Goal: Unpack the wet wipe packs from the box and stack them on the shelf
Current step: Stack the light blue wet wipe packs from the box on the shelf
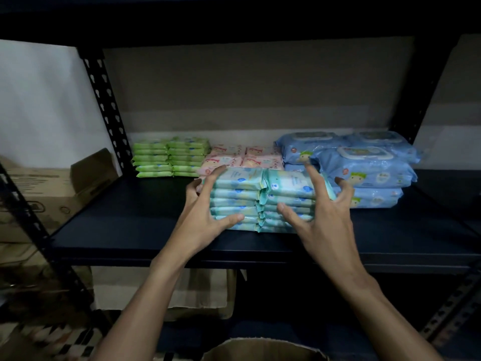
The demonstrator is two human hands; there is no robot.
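Note:
Two side-by-side columns of teal wet wipe packs (260,199) stand near the front of the dark shelf (130,225). My left hand (205,212) holds the left column, thumb on its front and fingers curled over its top and far side. My right hand (322,217) is spread over the right column, thumb touching the front and bent fingers hovering just off the top. Behind are stacks of green packs (169,157), pink packs (242,157) and large blue packs (364,168). The cardboard box's open rim (260,347) shows at the bottom edge.
A black perforated upright (106,108) bounds the shelf on the left, with brown cartons (52,194) beyond it. More cardboard (197,290) sits on the level below. Bare shelf surface lies left of the teal stack and in front of the blue packs.

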